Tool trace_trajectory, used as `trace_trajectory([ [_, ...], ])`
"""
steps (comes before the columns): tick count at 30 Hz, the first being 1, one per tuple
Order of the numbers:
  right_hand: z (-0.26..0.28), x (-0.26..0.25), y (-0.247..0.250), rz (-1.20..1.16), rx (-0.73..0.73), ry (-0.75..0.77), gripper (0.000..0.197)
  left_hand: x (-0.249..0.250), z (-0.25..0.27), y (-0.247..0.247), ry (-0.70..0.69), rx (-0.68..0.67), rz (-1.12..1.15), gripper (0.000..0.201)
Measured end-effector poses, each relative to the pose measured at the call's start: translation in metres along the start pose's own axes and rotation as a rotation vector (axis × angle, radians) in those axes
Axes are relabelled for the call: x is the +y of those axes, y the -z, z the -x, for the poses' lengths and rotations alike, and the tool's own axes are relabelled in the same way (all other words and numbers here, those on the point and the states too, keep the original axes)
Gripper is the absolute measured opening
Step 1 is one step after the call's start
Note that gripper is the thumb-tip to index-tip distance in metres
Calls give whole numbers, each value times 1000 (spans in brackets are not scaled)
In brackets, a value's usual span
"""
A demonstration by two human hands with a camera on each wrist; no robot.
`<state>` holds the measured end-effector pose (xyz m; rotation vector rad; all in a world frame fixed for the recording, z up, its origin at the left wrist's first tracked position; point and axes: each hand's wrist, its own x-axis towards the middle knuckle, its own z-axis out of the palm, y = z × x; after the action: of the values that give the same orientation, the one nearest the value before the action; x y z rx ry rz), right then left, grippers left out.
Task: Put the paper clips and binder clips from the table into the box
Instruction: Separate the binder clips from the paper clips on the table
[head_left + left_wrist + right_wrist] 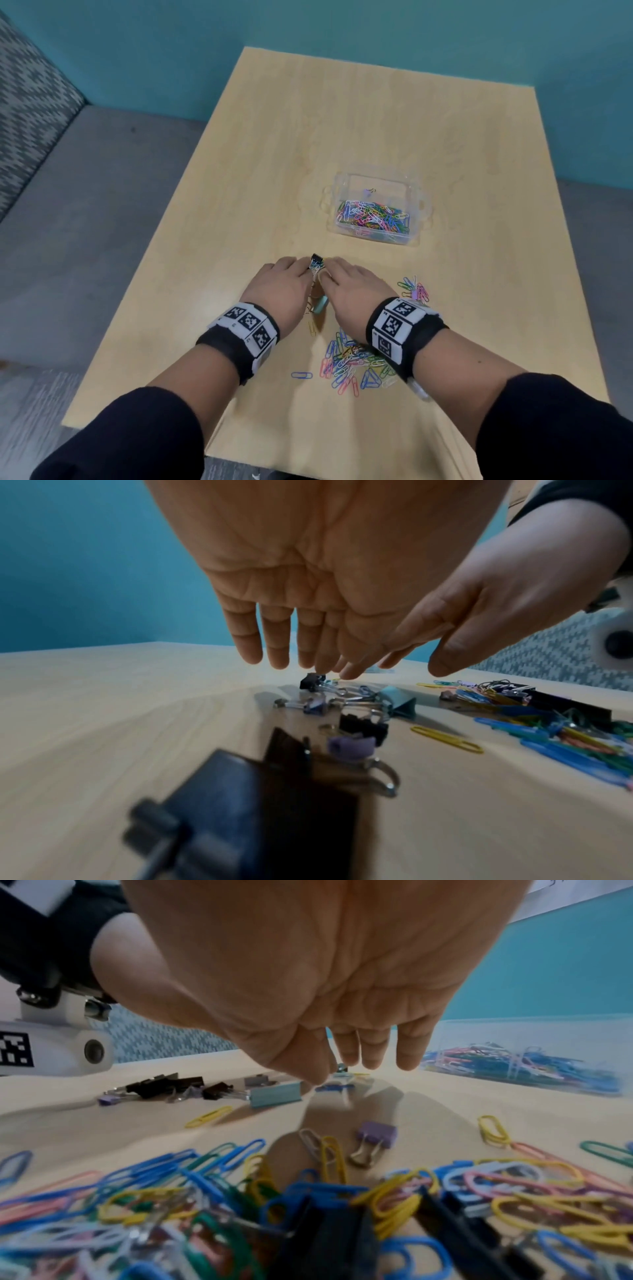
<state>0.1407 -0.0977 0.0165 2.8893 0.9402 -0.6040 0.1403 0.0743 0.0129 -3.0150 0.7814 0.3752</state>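
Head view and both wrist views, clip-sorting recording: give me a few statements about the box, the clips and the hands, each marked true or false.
1. The clear box already holds coloured paper clips. True.
2. Every binder clip is in the box. False: several binder clips lie on the table, among them a light blue one.
3. Both hands are over the table with fingers extended. True: the left hand and the right hand are side by side, neither gripping anything.
4. The box stands nearer the person than the loose paper clips. False: it stands beyond them.
5. The right hand is inside the box. False: it is short of it.
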Motion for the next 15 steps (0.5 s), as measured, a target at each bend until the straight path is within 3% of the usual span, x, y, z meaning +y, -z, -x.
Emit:
trace_trajectory([
  [6, -7, 9, 4, 26, -46, 44, 73, -6, -1, 1, 26, -74, -49, 37],
  [11, -12, 9, 4, 39, -47, 67, 71, -4, -12, 4, -6, -107, -55, 57],
  [15, -10, 6, 0, 97, -41, 76, 72, -7, -15, 4, 15, -163, -76, 58],
])
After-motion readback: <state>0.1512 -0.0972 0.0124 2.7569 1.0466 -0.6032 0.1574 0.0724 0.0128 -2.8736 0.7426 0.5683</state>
